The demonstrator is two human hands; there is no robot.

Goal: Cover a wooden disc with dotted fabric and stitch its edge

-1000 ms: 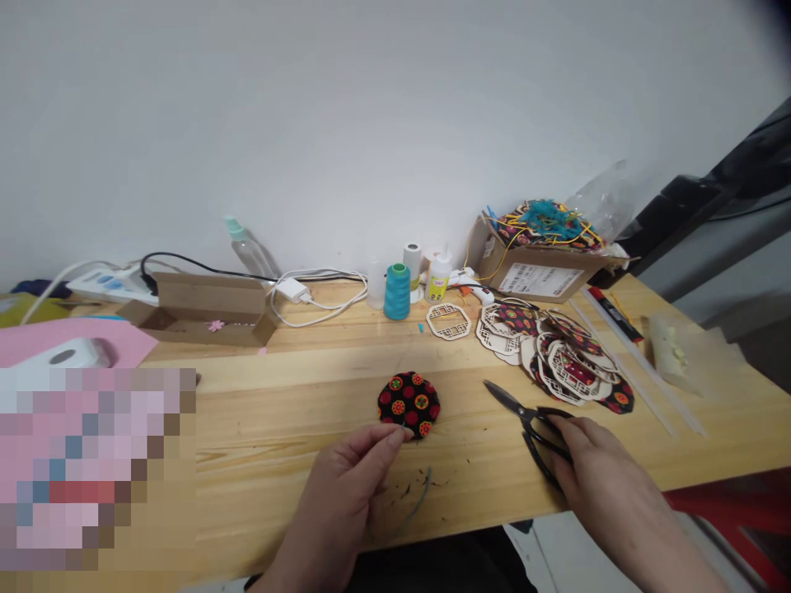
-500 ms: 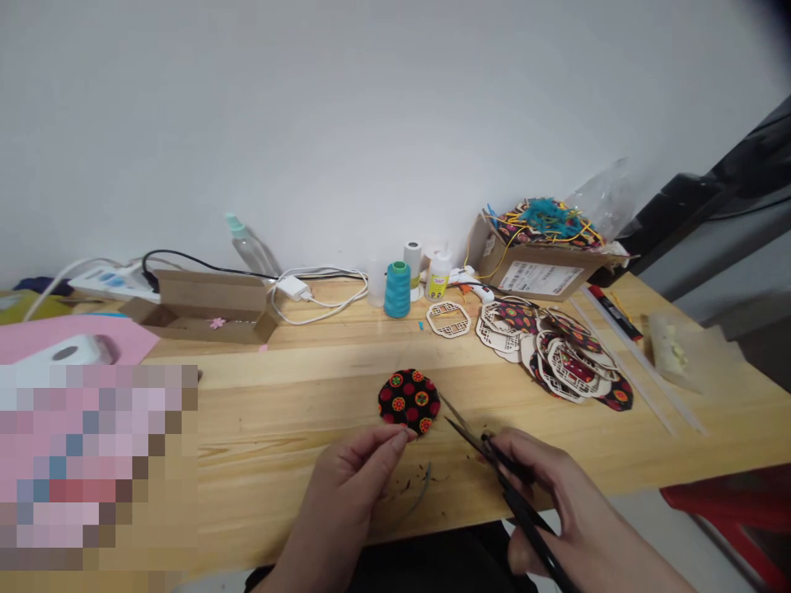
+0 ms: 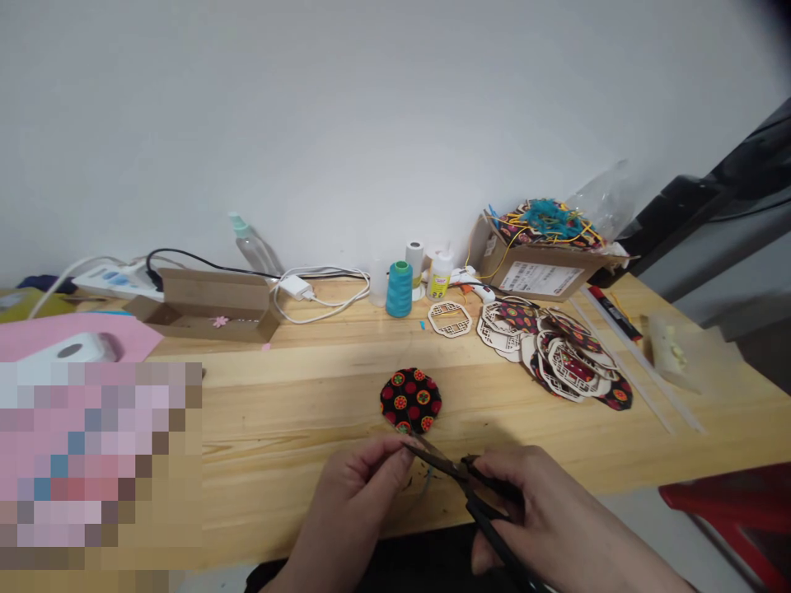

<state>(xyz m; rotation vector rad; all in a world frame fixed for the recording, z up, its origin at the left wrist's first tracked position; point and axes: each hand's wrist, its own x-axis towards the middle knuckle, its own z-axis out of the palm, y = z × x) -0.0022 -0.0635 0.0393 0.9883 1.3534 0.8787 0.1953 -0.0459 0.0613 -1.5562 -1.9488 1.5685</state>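
Observation:
A round black fabric piece [image 3: 410, 399] with red dots and orange-green flowers lies on the wooden table. At its lower edge, my left hand [image 3: 364, 486] pinches thumb and forefinger on something too small to make out. My right hand [image 3: 531, 502] grips black-handled scissors [image 3: 454, 469], their blades slightly apart and pointing left. The blade tips reach the left fingertips, just below the fabric piece. Beneath the blades, a thin bluish strand [image 3: 425, 487] and small dark scraps lie on the wood.
Stacked fretwork and fabric-covered pieces [image 3: 556, 354] lie at right, near a full cardboard box [image 3: 544, 276]. Behind stand a teal thread cone [image 3: 399, 290] and a glue bottle [image 3: 440, 276]. An open long box [image 3: 213, 317] sits left; a red object [image 3: 729, 502] is at right front.
The scissors have moved left and down, from the fabric piece's right side to the left fingertips, and their blades have closed somewhat. My left hand stays near the fabric's lower edge.

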